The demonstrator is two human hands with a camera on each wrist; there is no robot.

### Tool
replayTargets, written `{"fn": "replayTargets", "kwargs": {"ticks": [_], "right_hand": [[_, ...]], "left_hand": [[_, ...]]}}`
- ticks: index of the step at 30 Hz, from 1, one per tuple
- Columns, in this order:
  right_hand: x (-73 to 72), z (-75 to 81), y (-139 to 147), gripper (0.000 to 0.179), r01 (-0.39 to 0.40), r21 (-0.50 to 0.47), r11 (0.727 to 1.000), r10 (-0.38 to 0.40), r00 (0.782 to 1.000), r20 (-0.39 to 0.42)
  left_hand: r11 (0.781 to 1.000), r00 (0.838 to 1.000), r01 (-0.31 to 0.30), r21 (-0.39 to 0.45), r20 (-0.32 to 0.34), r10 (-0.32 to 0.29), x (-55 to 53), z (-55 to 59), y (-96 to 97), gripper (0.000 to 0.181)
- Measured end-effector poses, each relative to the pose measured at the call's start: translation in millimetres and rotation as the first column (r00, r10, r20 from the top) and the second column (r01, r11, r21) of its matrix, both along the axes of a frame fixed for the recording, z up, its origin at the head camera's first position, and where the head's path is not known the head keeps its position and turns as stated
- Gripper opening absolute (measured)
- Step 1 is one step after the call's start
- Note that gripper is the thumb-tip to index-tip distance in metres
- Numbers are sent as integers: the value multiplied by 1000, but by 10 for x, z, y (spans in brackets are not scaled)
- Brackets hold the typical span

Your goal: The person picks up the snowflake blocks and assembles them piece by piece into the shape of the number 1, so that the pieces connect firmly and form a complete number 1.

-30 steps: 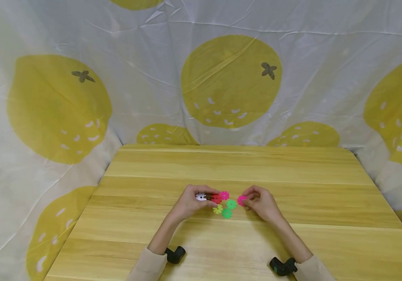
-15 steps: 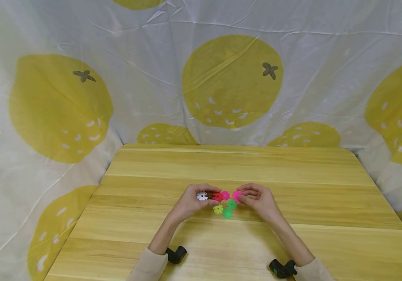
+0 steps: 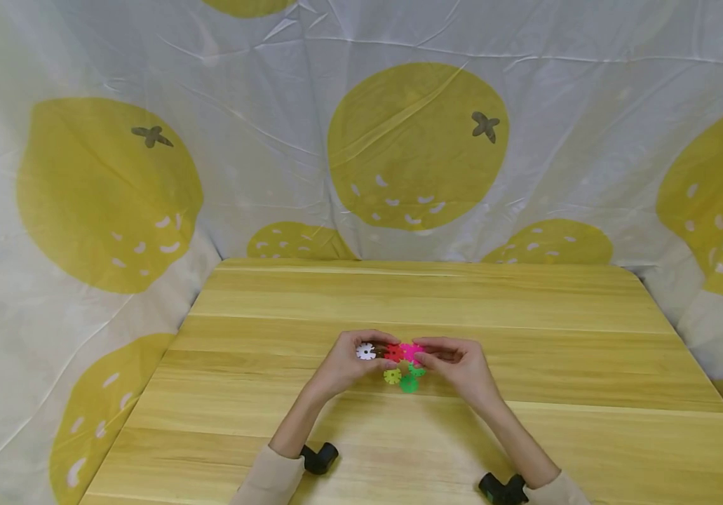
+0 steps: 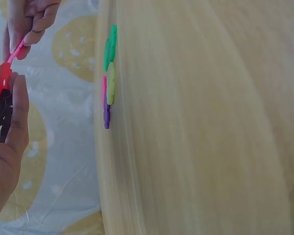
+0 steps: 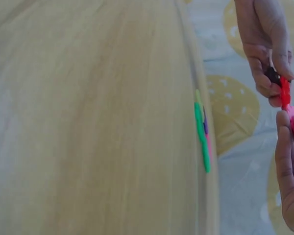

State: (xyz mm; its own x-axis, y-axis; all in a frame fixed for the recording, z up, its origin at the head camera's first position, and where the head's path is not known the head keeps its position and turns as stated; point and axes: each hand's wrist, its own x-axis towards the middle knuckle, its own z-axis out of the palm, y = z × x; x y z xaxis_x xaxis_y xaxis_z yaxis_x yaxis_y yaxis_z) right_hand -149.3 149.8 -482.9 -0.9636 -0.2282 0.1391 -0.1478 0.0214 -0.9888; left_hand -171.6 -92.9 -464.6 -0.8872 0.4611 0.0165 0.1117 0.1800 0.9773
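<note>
My left hand (image 3: 342, 361) grips a short row of joined notched plastic discs: a white disc (image 3: 365, 351), a dark disc (image 4: 6, 110) and a red disc (image 3: 393, 353). Facing it, my right hand (image 3: 465, 368) pinches a pink disc (image 5: 293, 117) between thumb and fingers. The pink disc meets the red one's free edge; how deep the slots engage cannot be told. Below the hands lie a yellow disc (image 3: 393, 376) and two green discs, one green disc (image 3: 409, 384) nearer me. The left wrist view also shows a purple disc (image 4: 107, 117) and another pink disc (image 4: 104, 90) on the table.
The wooden table (image 3: 260, 298) spreads around both hands. A white cloth with yellow lemon prints (image 3: 416, 147) hangs behind and beside it. Black devices sit at both wrists, the left device (image 3: 321, 459) and the right device (image 3: 501, 489).
My right hand has moved left with its pink disc until it meets the red disc. My left hand stays almost in place, still holding its row.
</note>
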Motion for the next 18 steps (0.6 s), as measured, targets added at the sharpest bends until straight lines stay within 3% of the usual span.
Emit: {"fn": "replayTargets", "kwargs": {"ticks": [10,18], "right_hand": [[39,-5,-50,25,33,73,997,-28,998,-64],[55,-11,-86,20,38,64,997,-29,991,-130]], "left_hand": [[1000,999,21,5,-26,-21,3,17,-35,29],[999,999,38,-10,-36,-39,2,23,-58,28]]}}
